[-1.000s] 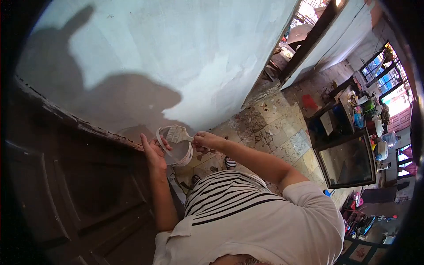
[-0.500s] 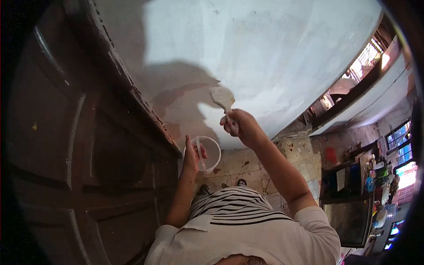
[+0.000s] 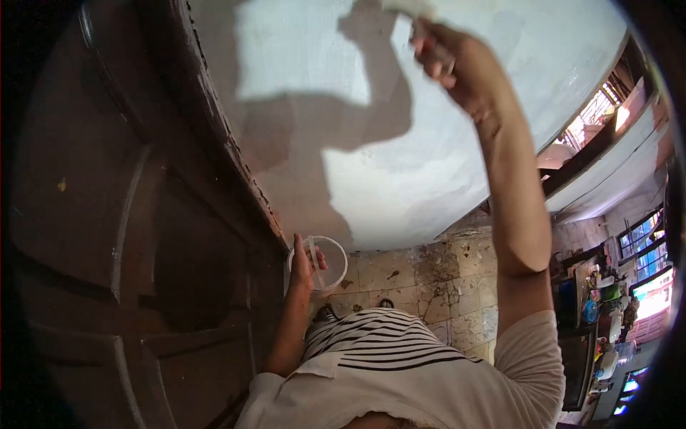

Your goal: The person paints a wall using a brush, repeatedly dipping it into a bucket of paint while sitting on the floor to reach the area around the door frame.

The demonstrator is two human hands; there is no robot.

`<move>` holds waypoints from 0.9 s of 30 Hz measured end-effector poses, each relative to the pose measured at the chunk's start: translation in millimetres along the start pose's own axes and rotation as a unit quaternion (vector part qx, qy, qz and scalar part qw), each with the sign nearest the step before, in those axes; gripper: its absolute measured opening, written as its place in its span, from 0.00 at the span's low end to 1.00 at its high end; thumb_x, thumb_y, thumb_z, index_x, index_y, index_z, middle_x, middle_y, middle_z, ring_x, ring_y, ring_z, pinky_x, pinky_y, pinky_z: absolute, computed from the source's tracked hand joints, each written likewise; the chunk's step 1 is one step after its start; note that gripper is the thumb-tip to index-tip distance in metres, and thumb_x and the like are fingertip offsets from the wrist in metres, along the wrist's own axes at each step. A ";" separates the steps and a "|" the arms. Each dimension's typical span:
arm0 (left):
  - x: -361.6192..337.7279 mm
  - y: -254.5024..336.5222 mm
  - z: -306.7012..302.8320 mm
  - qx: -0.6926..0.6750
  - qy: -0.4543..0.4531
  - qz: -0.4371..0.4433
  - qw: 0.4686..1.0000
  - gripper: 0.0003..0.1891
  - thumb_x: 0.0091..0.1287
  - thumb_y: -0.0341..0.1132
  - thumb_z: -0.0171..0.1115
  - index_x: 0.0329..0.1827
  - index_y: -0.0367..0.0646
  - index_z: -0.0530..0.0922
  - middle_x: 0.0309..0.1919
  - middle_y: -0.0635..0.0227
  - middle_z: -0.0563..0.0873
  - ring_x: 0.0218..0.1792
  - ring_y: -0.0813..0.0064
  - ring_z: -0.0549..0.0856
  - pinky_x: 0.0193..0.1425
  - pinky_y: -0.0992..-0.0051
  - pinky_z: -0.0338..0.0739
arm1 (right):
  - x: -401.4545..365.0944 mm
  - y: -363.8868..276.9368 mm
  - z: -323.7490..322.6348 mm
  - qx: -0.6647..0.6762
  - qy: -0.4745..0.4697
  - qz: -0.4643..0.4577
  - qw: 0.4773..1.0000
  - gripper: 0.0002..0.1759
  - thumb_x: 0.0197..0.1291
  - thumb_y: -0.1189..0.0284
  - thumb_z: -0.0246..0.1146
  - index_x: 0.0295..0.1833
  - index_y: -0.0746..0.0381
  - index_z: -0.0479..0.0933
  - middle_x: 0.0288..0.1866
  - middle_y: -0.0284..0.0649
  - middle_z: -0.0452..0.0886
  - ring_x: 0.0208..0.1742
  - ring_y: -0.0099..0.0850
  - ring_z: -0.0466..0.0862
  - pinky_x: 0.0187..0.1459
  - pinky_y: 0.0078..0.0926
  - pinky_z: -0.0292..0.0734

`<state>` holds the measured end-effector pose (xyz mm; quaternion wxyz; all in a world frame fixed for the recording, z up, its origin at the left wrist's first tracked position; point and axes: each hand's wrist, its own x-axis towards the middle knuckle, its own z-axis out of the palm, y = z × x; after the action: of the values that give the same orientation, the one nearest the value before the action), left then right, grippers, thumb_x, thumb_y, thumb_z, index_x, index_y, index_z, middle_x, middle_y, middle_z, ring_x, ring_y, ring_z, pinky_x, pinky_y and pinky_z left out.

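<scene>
High on the pale wall [image 3: 400, 189], my right hand [image 3: 457, 64] is closed around the handle of a paintbrush [image 3: 409, 8]. The brush's pale head is right at the wall's surface, near the upper border of the view, and is smeared by motion. Low by the wall's base, my left hand [image 3: 303, 266] grips a round, white-rimmed paint bucket [image 3: 346, 267], its thumb on the outer side and its fingers inside the rim, behind a pale strap-like handle [image 3: 314, 257]. A shadow of my head and raised arm falls on the wall.
A dark panelled wooden door [image 3: 193, 250] with a worn frame [image 3: 229, 146] stands close on my left. Stained floor tiles [image 3: 400, 275] lie below. To the right are an opening in the wall [image 3: 589, 118], a cluttered shelf [image 3: 607, 314] and bright windows [image 3: 643, 232].
My right hand has moved up and slightly right with the paintbrush, its arm now stretched out. My left hand and the bucket have shifted slightly left and down in view.
</scene>
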<state>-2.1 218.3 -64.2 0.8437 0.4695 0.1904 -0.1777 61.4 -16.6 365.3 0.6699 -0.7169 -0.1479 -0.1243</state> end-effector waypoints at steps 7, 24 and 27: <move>1.3 0.9 -4.2 0.018 0.015 0.012 1.000 0.37 0.66 0.73 0.43 0.35 0.40 0.74 0.20 0.66 0.77 0.18 0.70 0.78 0.29 0.68 0.76 | 33.8 5.0 -16.0 -0.090 -0.006 -0.128 0.988 0.22 0.74 0.57 0.49 0.31 0.59 0.76 0.19 0.26 0.68 0.20 0.17 0.62 0.24 0.17 0.57; 7.0 -7.7 -14.0 0.020 0.010 -0.019 1.000 0.37 0.65 0.73 0.43 0.33 0.41 0.73 0.19 0.66 0.76 0.18 0.70 0.78 0.29 0.66 0.76 | -96.9 257.6 32.1 0.210 0.057 0.371 0.903 0.14 0.72 0.62 0.51 0.39 0.63 0.70 0.26 0.33 0.70 0.17 0.21 0.64 0.17 0.18 0.55; 6.5 -12.3 -16.8 0.023 -0.009 -0.014 1.000 0.38 0.65 0.74 0.44 0.34 0.40 0.73 0.19 0.66 0.76 0.18 0.70 0.78 0.29 0.67 0.77 | -61.0 193.4 26.2 0.227 0.055 0.303 0.924 0.12 0.71 0.65 0.52 0.38 0.62 0.70 0.30 0.36 0.74 0.18 0.22 0.65 0.16 0.18 0.55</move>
<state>-5.0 225.8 -84.5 0.8314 0.4848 0.1854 -0.1983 77.6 -4.6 161.8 0.8274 -0.5483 0.0894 0.0818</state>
